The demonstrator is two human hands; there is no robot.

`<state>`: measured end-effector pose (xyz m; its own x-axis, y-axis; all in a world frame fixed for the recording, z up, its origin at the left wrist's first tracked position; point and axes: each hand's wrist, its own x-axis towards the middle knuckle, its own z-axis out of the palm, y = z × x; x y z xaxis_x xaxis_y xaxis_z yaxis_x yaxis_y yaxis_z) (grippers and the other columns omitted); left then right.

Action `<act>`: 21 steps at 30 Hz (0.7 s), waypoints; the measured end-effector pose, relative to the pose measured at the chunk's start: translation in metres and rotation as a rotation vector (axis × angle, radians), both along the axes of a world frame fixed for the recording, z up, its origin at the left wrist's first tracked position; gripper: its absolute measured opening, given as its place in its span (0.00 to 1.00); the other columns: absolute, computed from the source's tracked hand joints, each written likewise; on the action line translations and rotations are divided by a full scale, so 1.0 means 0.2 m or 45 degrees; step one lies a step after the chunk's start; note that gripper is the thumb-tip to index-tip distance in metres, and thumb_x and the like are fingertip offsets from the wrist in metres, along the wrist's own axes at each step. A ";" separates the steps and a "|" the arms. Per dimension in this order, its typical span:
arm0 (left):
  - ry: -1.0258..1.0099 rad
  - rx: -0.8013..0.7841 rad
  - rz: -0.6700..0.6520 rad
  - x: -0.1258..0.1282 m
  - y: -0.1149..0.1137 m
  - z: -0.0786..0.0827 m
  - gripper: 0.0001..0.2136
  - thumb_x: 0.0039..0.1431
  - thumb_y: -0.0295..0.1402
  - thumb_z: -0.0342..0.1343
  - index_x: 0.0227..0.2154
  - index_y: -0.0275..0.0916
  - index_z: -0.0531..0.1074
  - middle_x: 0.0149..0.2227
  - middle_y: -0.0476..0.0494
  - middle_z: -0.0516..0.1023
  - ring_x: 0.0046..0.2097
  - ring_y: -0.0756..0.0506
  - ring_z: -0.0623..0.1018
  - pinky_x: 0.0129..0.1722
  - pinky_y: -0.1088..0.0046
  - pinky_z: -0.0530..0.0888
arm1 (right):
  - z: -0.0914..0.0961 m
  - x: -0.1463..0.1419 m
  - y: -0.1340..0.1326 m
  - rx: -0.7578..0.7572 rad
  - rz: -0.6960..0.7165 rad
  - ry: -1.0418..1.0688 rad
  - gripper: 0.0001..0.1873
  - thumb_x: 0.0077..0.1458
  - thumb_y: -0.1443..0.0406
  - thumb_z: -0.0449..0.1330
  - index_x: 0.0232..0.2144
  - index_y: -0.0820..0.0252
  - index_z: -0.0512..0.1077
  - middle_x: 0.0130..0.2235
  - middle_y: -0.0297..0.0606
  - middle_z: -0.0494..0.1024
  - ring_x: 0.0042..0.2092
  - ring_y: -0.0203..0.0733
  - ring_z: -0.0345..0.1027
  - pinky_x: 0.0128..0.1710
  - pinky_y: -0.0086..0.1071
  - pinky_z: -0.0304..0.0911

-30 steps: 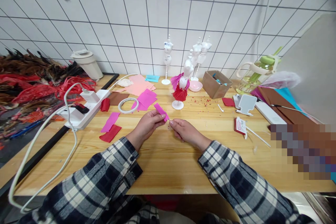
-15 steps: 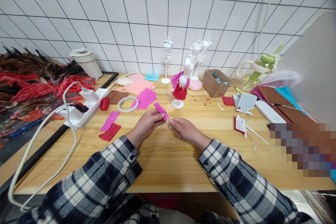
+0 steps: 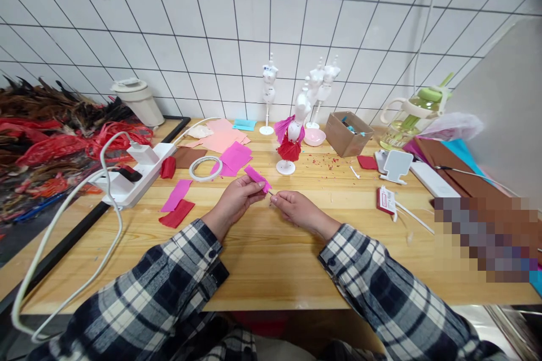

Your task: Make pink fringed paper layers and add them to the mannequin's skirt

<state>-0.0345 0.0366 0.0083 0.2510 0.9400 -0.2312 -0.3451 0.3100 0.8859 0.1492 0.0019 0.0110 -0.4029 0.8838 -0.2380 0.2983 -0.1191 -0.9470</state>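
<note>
Pink paper strip (image 3: 253, 174) sits between my hands, in front of the doll (image 3: 291, 148) and a little to its left. Farthest left of the doll is the white power strip (image 3: 138, 193); nearer to it, though well apart, lie a flat pink piece (image 3: 176, 195) and a red piece (image 3: 177, 214), then the tape roll (image 3: 205, 179) and, nearest, some pink sheets (image 3: 237, 157).

My left hand (image 3: 232, 203), in front and left of the doll, pinches the strip between thumb and fingers. Its long axis slants, the far end pointing up and left, the near end down and right, just in front of the doll's base. My right hand (image 3: 301, 211), in front of the doll and slightly right, has thumb and finger closed on what looks like a thin stick (image 3: 270, 193), reaching that near end. Left is the nearer hand to the strip's middle; right faces its lower end. Whether stick and paper are joined, I can't tell.

Right of the doll, well apart, stands the cardboard box (image 3: 346, 138).
</note>
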 end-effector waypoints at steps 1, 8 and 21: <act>0.007 -0.007 -0.003 0.00 0.00 0.00 0.14 0.39 0.31 0.72 0.29 0.33 0.76 0.30 0.45 0.79 0.32 0.50 0.78 0.37 0.75 0.76 | 0.00 0.00 0.00 -0.009 -0.010 0.003 0.21 0.61 0.47 0.51 0.29 0.58 0.64 0.16 0.23 0.58 0.17 0.28 0.47 0.17 0.24 0.44; 0.000 -0.040 0.031 0.01 -0.01 0.01 0.18 0.37 0.29 0.73 0.32 0.34 0.73 0.30 0.45 0.80 0.32 0.49 0.80 0.35 0.75 0.77 | 0.00 -0.01 -0.01 0.005 -0.038 0.033 0.23 0.62 0.45 0.47 0.29 0.56 0.61 0.16 0.25 0.62 0.16 0.31 0.53 0.15 0.24 0.52; 0.010 -0.056 0.029 0.01 -0.02 0.02 0.19 0.36 0.29 0.74 0.32 0.34 0.72 0.29 0.46 0.79 0.31 0.50 0.79 0.34 0.75 0.78 | -0.02 -0.01 0.00 0.015 -0.042 0.085 0.21 0.62 0.47 0.48 0.28 0.56 0.61 0.15 0.24 0.62 0.16 0.30 0.53 0.15 0.24 0.52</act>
